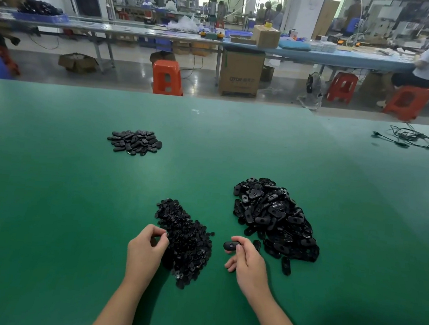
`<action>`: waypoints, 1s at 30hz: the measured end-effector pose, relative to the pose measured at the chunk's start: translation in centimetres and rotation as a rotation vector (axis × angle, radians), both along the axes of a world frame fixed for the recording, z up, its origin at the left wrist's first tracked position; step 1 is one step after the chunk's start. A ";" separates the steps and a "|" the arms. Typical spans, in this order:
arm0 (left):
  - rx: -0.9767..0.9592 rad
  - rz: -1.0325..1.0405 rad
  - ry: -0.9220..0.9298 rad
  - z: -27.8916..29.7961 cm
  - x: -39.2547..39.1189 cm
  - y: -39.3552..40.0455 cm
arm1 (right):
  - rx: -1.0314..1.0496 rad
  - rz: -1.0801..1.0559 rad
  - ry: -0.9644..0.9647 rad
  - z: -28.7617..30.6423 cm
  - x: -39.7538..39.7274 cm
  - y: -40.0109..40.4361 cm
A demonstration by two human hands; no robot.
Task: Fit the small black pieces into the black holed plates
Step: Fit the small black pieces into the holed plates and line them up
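The heap of small black pieces [184,240] lies on the green table [49,199]. At the heap's left edge, the left hand [146,247] curls thumb and fingers together, apparently pinching one piece, though it is too small to be sure. Right of the heap, the right hand [245,258] pinches a holed plate [231,246]. Further right lies the plate pile [273,219]; far beyond the heap, a smaller pile [134,142].
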State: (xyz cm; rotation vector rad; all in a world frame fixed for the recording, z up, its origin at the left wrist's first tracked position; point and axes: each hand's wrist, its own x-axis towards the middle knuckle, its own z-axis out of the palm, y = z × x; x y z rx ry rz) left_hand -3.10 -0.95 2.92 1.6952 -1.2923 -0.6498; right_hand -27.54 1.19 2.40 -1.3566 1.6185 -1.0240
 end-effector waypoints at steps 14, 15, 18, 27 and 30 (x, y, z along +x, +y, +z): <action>0.059 -0.177 0.416 2.0 -7.6 2.0 | -0.009 -0.029 -0.068 -0.1 0.0 -0.1; 0.083 -0.182 0.485 2.0 -8.2 2.3 | -0.009 -0.035 -0.089 -0.1 -0.1 -0.1; 0.145 -0.173 0.663 1.9 -9.6 2.9 | -0.008 -0.048 -0.126 -0.2 -0.1 0.0; 0.227 -0.163 0.906 2.6 -11.6 2.7 | -0.006 -0.082 -0.218 -0.2 -0.2 -0.1; 0.265 -0.177 0.938 2.7 -11.9 2.5 | -0.017 -0.096 -0.221 -0.3 -0.3 -0.1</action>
